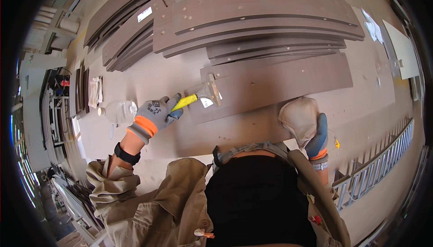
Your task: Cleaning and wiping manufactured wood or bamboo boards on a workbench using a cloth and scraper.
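My left hand, in a grey glove with an orange cuff, is closed round the yellow handle of a scraper. The scraper's wide metal head lies over the left end of a brown panel, beside a small white label. Whether the blade touches the surface I cannot tell. A crumpled beige cloth is gripped in my right hand, also gloved, by the panel's near right edge. Several small pale spots mark the brown boards.
Stacked brown panels with holes fill the far side, and more stacks stand far left. On the left lie a clear plastic bottle and folded cloth. A metal rack with bars stands at right.
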The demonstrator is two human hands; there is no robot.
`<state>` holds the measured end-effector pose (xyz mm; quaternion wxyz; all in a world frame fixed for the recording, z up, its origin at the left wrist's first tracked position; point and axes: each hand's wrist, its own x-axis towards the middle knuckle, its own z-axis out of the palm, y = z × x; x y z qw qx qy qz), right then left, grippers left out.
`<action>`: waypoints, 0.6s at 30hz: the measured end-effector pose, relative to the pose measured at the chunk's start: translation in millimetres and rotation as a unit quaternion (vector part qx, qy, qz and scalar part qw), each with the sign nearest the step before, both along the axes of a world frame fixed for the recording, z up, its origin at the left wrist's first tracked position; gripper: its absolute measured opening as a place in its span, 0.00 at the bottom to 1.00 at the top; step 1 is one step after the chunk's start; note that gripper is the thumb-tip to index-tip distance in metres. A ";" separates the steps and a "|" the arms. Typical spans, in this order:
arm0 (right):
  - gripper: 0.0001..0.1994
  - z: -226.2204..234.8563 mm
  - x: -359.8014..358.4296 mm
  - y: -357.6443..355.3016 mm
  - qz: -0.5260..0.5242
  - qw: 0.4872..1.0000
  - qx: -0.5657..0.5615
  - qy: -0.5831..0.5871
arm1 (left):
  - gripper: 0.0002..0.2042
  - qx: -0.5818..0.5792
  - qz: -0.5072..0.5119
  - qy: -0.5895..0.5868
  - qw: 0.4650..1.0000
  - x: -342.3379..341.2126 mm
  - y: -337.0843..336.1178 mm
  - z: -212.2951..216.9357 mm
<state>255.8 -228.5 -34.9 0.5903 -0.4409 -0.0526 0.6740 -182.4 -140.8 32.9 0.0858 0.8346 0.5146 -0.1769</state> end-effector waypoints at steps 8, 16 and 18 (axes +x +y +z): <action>0.27 8.1 12.5 -7.6 -0.033 0.999 0.028 -0.009 | 0.25 0.004 -0.050 -0.003 0.999 47.7 25.2 -1.1; 0.27 2.6 42.5 -19.4 -0.062 0.997 0.048 0.023 | 0.24 -0.056 -0.060 0.042 0.996 145.7 64.2 1.8; 0.28 4.1 48.3 -21.4 -0.070 0.996 0.051 0.018 | 0.24 -0.017 -0.080 0.003 0.997 164.7 72.0 -8.3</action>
